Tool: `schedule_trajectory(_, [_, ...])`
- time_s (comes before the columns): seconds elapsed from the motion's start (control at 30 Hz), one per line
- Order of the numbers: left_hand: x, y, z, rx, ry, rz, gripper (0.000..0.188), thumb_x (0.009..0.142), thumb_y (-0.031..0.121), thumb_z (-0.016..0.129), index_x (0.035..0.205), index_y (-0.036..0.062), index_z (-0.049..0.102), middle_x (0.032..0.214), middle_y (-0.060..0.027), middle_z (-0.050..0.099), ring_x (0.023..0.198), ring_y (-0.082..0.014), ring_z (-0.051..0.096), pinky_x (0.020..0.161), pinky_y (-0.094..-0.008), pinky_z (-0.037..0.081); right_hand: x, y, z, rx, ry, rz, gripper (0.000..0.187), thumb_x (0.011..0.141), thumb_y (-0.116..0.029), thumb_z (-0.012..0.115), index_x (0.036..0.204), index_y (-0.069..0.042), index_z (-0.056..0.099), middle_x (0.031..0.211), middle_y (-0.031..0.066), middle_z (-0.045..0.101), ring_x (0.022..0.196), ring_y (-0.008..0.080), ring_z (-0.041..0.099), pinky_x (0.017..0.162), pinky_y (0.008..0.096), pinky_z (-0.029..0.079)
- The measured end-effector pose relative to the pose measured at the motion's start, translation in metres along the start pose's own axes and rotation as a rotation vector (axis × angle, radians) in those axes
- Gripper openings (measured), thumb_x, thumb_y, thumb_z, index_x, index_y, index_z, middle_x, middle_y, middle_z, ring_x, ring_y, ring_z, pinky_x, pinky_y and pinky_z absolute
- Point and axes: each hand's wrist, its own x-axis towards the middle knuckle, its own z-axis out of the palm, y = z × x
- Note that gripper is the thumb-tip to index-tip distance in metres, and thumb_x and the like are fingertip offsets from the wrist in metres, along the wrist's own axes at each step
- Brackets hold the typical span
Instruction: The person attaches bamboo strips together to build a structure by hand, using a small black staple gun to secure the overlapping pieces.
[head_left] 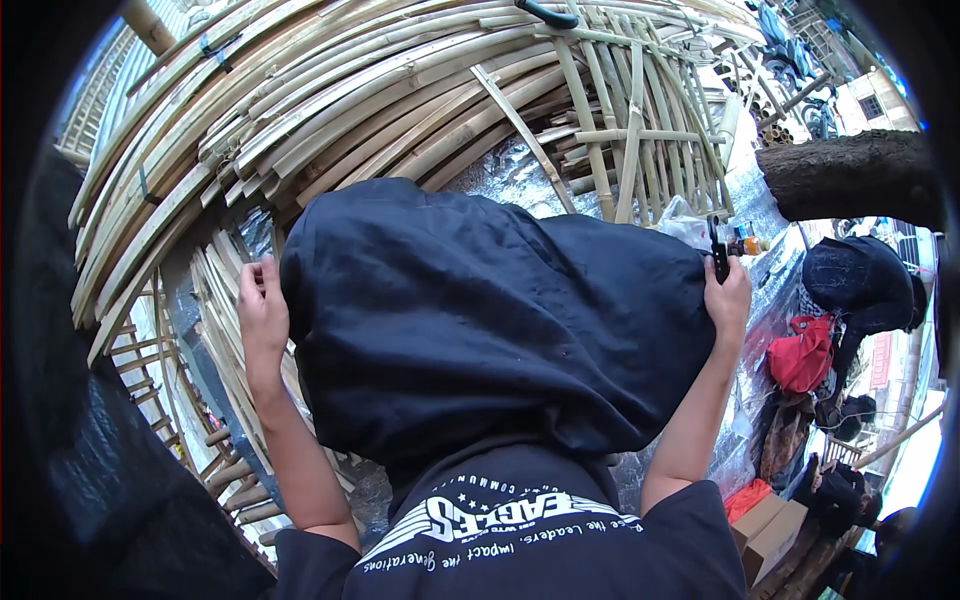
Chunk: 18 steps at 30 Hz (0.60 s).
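My lap and knees, in smooth black cloth (470, 310), fill the middle of the head view. Beside the left knee is my left hand (263, 310), its fingers bent and drawn together; what they hold, if anything, does not show. At the outer side of the right knee, my right hand (730, 295) is closed around a slim black-handled tool (719, 252) that points upward. Its lower part is covered by the fingers, and its exact kind is unclear.
Split bamboo strips (350, 110) lie in a large stack ahead. A bamboo lattice (635, 130) leans at the far right of it. A dark log (850, 178), a crouching person (860, 285), a red bag (800, 355) and a cardboard box (772, 535) are to the right.
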Motion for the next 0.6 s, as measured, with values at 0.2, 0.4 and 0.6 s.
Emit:
schedule_trajectory(0.2, [-0.046, -0.039, 0.017, -0.091, 0.092, 0.146, 0.055, 0.111, 0.049, 0.043, 0.107, -0.0029, 0.062, 0.086, -0.0177, 0.061, 0.082, -0.0281, 0.059, 0.082, -0.0401, 0.048, -0.040, 0.048, 0.022, 0.330, 0.445, 0.182, 0.044, 0.101, -0.040, 0.065, 0.117, 0.001, 0.069, 0.097, 0.0207, 0.074, 0.093, 0.0382, 0.072, 0.084, 0.0480, 0.052])
schedule_trajectory(0.4, [-0.057, -0.019, -0.001, -0.060, 0.257, 0.248, 0.049, 0.110, 0.041, 0.049, 0.096, -0.0043, 0.061, 0.072, -0.0152, 0.050, 0.069, -0.0249, 0.047, 0.069, -0.0407, 0.043, -0.045, 0.072, 0.028, 0.271, 0.475, 0.154, 0.042, 0.100, -0.037, 0.067, 0.105, 0.004, 0.069, 0.090, 0.0230, 0.072, 0.087, 0.0412, 0.071, 0.078, 0.0497, 0.052])
schedule_trajectory(0.6, [-0.069, 0.000, -0.033, -0.118, 0.319, 0.315, 0.045, 0.110, 0.037, 0.054, 0.094, -0.0047, 0.060, 0.071, -0.0109, 0.052, 0.070, -0.0168, 0.043, 0.067, -0.0360, 0.043, -0.042, 0.068, -0.010, 0.237, 0.713, 0.023, 0.036, 0.098, -0.029, 0.068, 0.108, 0.005, 0.069, 0.098, 0.0247, 0.073, 0.090, 0.0420, 0.071, 0.081, 0.0482, 0.054])
